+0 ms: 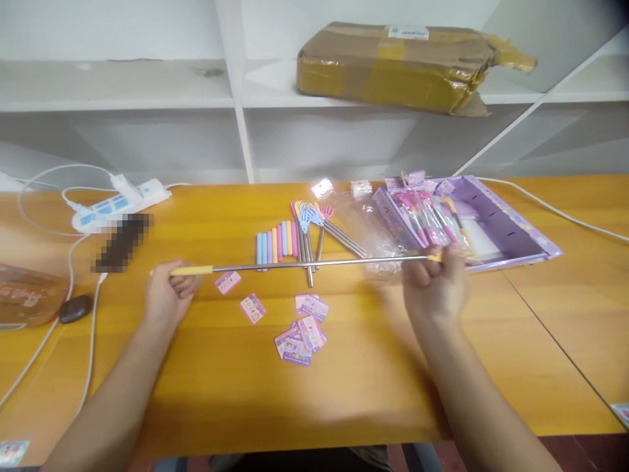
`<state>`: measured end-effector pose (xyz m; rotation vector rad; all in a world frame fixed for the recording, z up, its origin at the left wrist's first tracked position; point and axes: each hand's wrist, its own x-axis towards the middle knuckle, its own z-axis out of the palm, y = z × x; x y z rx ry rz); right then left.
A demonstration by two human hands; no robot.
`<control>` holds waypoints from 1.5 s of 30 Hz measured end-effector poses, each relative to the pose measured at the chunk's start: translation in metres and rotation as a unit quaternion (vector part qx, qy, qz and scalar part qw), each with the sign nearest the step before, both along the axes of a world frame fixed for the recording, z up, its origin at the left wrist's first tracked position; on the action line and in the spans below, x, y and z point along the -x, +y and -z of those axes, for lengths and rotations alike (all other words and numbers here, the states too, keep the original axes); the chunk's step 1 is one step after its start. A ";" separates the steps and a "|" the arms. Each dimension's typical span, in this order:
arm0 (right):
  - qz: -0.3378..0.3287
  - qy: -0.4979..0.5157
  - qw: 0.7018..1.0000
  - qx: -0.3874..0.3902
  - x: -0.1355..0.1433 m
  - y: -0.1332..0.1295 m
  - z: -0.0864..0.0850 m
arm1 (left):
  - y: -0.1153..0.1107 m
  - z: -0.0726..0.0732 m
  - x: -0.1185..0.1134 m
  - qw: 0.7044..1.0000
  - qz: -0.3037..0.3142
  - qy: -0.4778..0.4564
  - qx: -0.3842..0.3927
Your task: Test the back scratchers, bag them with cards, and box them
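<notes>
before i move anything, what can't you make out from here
All in the head view:
- Yellow-handled rod: much of its right end, hidden by the right hand.
- Small cards: wording too small.
- Dark object: blurred into blocks.
- Orange package: cut off by the left edge.
- Taped parcel: contents hidden by its wrapping.

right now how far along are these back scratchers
Looks done: several claw-headed rods lie unwrapped near clear plastic bags, with loose cards in front.

In hand: one long rod, its yellow handle in the left hand, the other end in the right hand.

Apparently left: the row of loose handles, off any rod, and the bagged pieces in the purple box.
</notes>
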<state>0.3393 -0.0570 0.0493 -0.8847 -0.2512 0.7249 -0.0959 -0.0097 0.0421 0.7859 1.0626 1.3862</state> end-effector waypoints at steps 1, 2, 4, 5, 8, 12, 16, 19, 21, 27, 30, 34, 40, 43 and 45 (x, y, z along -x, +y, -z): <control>0.026 0.019 0.999 -0.002 -0.012 0.002 -0.003 | 0.004 -0.001 0.007 1.000 0.004 -0.005 0.004; 0.049 0.038 0.998 -0.007 -0.024 0.003 -0.006 | 0.008 -0.003 0.013 1.000 0.006 -0.009 0.008; 0.086 0.071 0.994 -0.016 -0.047 0.003 -0.011 | 0.014 -0.005 0.026 1.000 -0.004 -0.014 0.015; 0.101 0.079 0.992 -0.021 -0.057 0.002 -0.012 | 0.016 -0.006 0.031 1.000 -0.015 -0.015 0.016; 0.121 0.083 0.989 -0.034 -0.078 -0.003 -0.014 | 0.019 -0.010 0.040 0.999 -0.041 -0.006 0.023; 0.120 0.077 0.988 -0.062 -0.079 -0.003 -0.010 | 0.019 -0.008 0.035 0.998 -0.061 -0.015 0.026; 0.100 0.038 0.993 -0.052 -0.066 0.003 -0.002 | 0.020 -0.002 0.024 0.994 -0.098 -0.036 0.022; 0.087 0.013 0.996 -0.025 -0.062 0.005 0.003 | 0.019 0.000 0.019 0.992 -0.119 -0.041 0.008; 0.081 -0.008 0.997 -0.010 -0.063 0.004 0.005 | 0.017 -0.001 0.018 0.991 -0.132 -0.036 0.003; 0.070 -0.042 0.997 -0.007 -0.058 0.002 0.009 | 0.010 -0.001 0.010 0.994 -0.100 -0.014 -0.038; -0.017 -0.078 0.997 0.005 -0.024 0.001 0.014 | 0.004 0.003 -0.004 0.998 -0.055 -0.025 -0.011; -0.227 -0.083 0.970 0.022 0.039 -0.009 0.021 | -0.012 0.009 -0.030 0.999 0.025 -0.037 0.028; -0.389 -0.083 0.917 0.024 0.097 -0.035 0.036 | -0.049 0.017 -0.065 0.987 0.150 -0.014 0.062; -0.463 -0.098 0.881 0.019 0.114 -0.048 0.048 | -0.065 0.023 -0.079 0.973 0.220 -0.013 0.067; -0.483 -0.108 0.869 0.017 0.121 -0.054 0.053 | -0.069 0.026 -0.083 0.969 0.237 -0.006 0.068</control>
